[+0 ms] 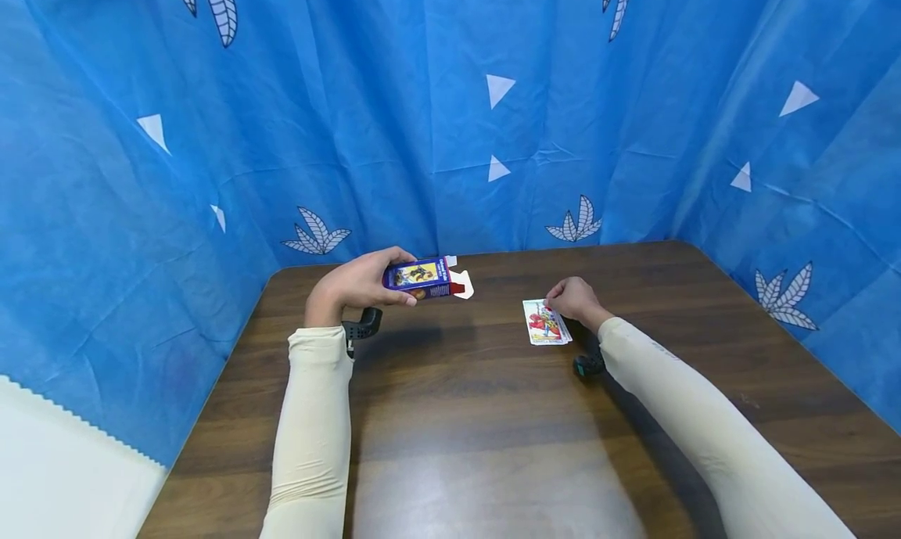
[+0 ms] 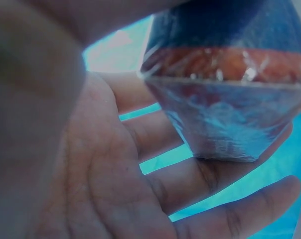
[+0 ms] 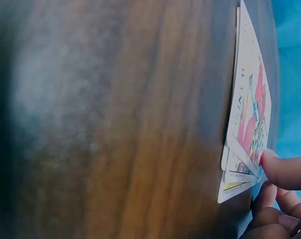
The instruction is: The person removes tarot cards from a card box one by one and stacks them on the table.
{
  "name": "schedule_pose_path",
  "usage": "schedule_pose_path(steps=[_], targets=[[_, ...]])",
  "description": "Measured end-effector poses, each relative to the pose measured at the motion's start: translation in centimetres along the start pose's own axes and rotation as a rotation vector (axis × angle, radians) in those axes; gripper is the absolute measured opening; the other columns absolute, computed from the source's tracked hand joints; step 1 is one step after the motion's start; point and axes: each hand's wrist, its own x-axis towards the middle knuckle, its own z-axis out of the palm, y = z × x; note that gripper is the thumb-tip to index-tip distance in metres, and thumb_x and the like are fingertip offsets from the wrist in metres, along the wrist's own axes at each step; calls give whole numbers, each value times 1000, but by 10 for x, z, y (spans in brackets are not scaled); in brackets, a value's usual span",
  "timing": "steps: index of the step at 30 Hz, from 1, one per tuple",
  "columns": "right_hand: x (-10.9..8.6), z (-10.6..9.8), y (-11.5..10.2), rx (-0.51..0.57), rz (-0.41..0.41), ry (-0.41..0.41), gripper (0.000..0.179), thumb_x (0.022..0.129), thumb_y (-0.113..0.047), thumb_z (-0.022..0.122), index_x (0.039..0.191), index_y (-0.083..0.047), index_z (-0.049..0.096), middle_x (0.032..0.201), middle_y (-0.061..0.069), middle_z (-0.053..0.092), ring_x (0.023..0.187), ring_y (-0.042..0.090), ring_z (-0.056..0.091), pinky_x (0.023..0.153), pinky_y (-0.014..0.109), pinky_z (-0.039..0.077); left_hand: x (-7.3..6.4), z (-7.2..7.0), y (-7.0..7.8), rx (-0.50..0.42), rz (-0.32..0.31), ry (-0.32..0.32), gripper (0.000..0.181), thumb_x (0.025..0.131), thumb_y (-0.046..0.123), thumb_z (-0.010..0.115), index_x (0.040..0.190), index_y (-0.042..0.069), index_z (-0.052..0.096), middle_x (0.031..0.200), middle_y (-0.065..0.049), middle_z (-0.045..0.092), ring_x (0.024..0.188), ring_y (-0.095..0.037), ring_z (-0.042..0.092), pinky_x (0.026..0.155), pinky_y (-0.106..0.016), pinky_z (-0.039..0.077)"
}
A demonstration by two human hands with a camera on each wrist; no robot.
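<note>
Currently, the left hand (image 1: pixel 359 281) grips a small printed box (image 1: pixel 418 276) between its thumb and fingers, raised above the surface (image 1: pixel 457 414). The white flap (image 1: pixel 463 284) stands open at the end facing away from that hand. The right hand (image 1: pixel 573 298) pinches the edge of a stack of cards (image 1: pixel 543 325), thumb on top. The stack rests on the surface at the right hand's fingertips, picture side up, edges slightly fanned. A blue curtain (image 1: pixel 450 203) hangs beyond both hands.

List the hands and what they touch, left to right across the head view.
Bare left hand, dark-blue rectangular cardboard box, stack of white rectangular picture cards, bare right hand.
</note>
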Motion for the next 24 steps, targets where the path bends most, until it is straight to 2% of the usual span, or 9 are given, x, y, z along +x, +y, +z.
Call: schedule_pose_path(steps=[2,4,7,9,11,14,17,21,24], targets=[[-2,2,1,9,-5,29,19,84,-23,64,91,-5,65,98,13,60,87,26,53,75,36,47,1,1,0,-3,-2,-3,72,72,46,75,130,18,42,124,-6,51,108,-25,50,94,-42,45],[-5,5,1,85,-18,76,21,85,-24,64,92,-5,63,98,13,59,86,25,53,73,34,46,2,2,0,-9,-7,-10,72,71,47,74,129,19,42,124,-5,51,109,-25,50,94,-42,45],[-12,12,-7,276,-63,137,23,86,-26,63,95,-5,61,96,9,59,83,18,52,69,27,44,4,4,1,-13,-8,-15,74,70,49,74,129,19,42,124,-5,51,109,-25,50,94,-42,45],[-19,16,-22,430,-110,138,25,86,-26,64,97,-4,60,92,4,58,73,13,49,61,24,42,4,4,2,-15,-5,-16,74,70,49,74,130,19,42,123,-5,51,108,-25,50,93,-42,46],[-27,19,-41,554,-162,83,27,86,-27,64,98,-3,60,82,-1,55,60,9,44,50,22,37,4,3,3,-13,-7,-11,74,70,49,75,130,19,42,123,-6,51,108,-25,50,93,-42,46],[-42,19,-73,700,-224,-49,31,86,-28,64,102,-1,59,63,-6,46,44,8,32,39,23,27,4,2,3,-8,-13,-7,74,71,47,75,130,19,42,124,-6,51,108,-26,50,94,-43,45],[-54,20,-98,795,-265,-166,32,87,-25,63,105,1,57,51,-7,34,40,8,25,37,23,21,3,1,3,1,-11,-6,73,71,47,75,130,18,42,124,-7,51,109,-26,50,95,-43,45],[-62,21,-121,817,-285,-221,26,87,-23,62,102,-2,59,53,-6,35,40,8,24,36,22,20,4,1,3,6,0,-5,72,71,46,75,130,17,43,124,-7,51,108,-25,50,94,-43,45],[-64,22,-131,782,-267,-255,24,87,-28,62,98,-6,61,59,-4,40,41,8,26,37,22,22,4,2,3,5,4,-3,72,71,45,75,129,17,43,124,-6,52,108,-25,51,94,-42,45]])
